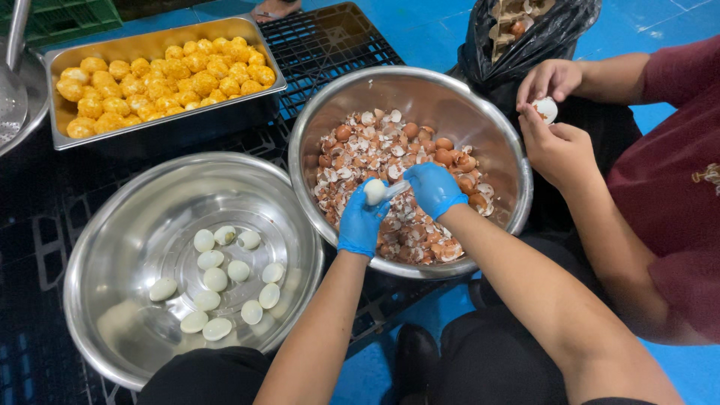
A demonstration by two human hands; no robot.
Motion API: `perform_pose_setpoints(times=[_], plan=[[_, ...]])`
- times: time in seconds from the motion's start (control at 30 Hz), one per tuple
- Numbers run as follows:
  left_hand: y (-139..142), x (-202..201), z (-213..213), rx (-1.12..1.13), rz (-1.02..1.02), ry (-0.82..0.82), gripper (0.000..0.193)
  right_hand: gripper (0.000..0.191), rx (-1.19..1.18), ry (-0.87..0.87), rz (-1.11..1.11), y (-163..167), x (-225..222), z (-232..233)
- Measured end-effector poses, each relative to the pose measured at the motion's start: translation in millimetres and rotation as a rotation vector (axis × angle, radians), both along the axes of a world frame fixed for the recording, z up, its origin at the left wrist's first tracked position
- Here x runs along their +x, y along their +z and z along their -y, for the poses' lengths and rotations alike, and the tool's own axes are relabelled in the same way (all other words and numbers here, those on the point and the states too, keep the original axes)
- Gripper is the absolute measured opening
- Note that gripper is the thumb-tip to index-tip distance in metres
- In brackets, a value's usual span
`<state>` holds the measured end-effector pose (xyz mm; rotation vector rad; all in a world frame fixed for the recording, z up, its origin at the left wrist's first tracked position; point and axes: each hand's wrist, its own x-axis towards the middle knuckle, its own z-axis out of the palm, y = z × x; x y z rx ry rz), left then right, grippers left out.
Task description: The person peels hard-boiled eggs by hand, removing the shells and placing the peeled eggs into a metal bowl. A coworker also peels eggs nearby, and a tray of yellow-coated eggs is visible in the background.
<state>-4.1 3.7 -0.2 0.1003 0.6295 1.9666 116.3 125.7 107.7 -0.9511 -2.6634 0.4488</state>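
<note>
Over the big steel bowl [315, 127] full of broken shells, the left hand [361, 225] in a blue glove holds a white egg [374, 191] tight while the right hand [433, 187] pinches a bit of its shell

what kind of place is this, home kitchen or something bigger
Probably a food-prep area working in bulk, set up low on a blue floor: a big steel bowl of eggshells, another steel bowl of peeled eggs, and a metal tray of yellow yolks. A co-worker's hands peel alongside.
</note>
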Motion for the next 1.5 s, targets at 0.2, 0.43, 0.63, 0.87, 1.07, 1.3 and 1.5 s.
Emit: perform_pose_setpoints(times=[0.2, 0.43, 0.63, 0.87, 1.07, 1.3, 1.5], plan=[[-5.2, 4.8, -0.5, -0.001, -0.226, -0.012, 0.042, 0.033, 0.015, 0.018, 0.050, -4.3, 3.6, -4.5], [-16.2, 4.3, -5.9, 0.009, -0.173, -0.020, 0.047, 0.061, -0.238, 0.290, -0.086, 15.8, 1.7, 25.4], [-18.6, 4.2, -2.7, -0.008, -0.189, -0.091, 0.053, 0.059, -0.219, 0.102, 0.030, 31.2, -10.3, 43.0], [2.2, 8.8, 4.0, -0.121, -0.327, -0.030, 0.051, 0.056, -0.467, 0.139, -0.143, 15.0, -3.8, 23.5], [8.8, 9.0, 3.9, -0.079, -0.337, -0.025, 0.049, 0.041, -0.236, 0.219, -0.217, 3.0, -3.6, 17.7], [5.4, 11.7, 0.7, -0.137, -0.418, 0.037, 0.043, 0.039, -0.046, 0.281, -0.122, -3.7, -4.6, 20.8], [3.2, 11.6, 0.7, -0.155, -0.371, 0.036, 0.042, 0.031, 0.003, 0.243, -0.163, -9.6, -10.3, 25.0]])
